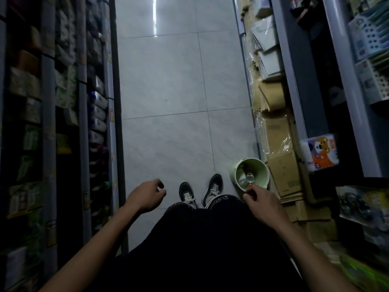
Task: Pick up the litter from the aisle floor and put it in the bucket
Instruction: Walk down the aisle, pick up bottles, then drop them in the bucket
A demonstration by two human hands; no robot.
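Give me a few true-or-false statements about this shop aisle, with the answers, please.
1. The bucket stands on the person's right, beside the cardboard boxes. True.
2. The bucket is empty. False: it holds litter, including a clear bottle.
3. The right hand holds a small item at the bucket's rim. True.
4. The left hand grips a bottle. False: it holds nothing visible, fingers loosely curled.
5. The floor ahead is strewn with litter. False: the tiles look bare.

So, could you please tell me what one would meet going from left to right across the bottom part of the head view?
Stocked shelves → left hand → black sneakers → green bucket → flattened cardboard boxes → bear-print package.
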